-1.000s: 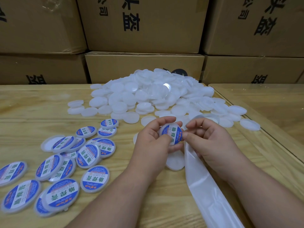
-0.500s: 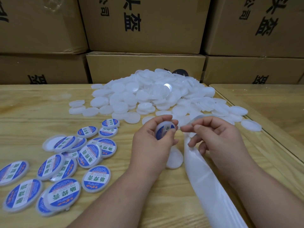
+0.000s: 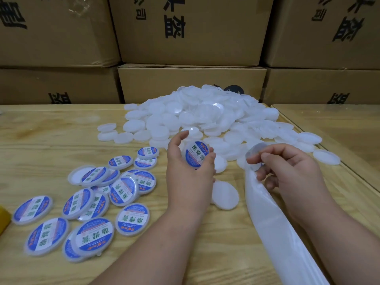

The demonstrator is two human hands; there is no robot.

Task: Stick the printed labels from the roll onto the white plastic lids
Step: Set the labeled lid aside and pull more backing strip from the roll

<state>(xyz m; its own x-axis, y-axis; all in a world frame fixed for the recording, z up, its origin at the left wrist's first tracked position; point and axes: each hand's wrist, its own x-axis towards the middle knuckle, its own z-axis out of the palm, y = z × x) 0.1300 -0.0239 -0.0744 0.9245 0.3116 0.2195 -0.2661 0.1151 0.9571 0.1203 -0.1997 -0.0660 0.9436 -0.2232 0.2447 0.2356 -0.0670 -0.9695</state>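
My left hand (image 3: 188,179) grips a white lid with a blue-and-white printed label (image 3: 196,155) stuck on it, held above the table near the middle. My right hand (image 3: 287,171) pinches the top end of the label backing strip (image 3: 273,223), where a round label (image 3: 255,153) curls up, back side toward me. The strip runs down to the lower right edge. A heap of plain white lids (image 3: 197,118) lies behind both hands. Several labelled lids (image 3: 92,202) lie spread at the left.
Stacked cardboard boxes (image 3: 191,83) with black print wall off the back of the wooden table (image 3: 51,140). One plain lid (image 3: 225,195) lies between my wrists. A yellow object (image 3: 3,219) shows at the left edge. A second table (image 3: 339,124) adjoins on the right.
My hands have drawn apart. The left hand carried the labelled lid left and turned its label up; the right hand moved right along the strip and lifted a label's edge.
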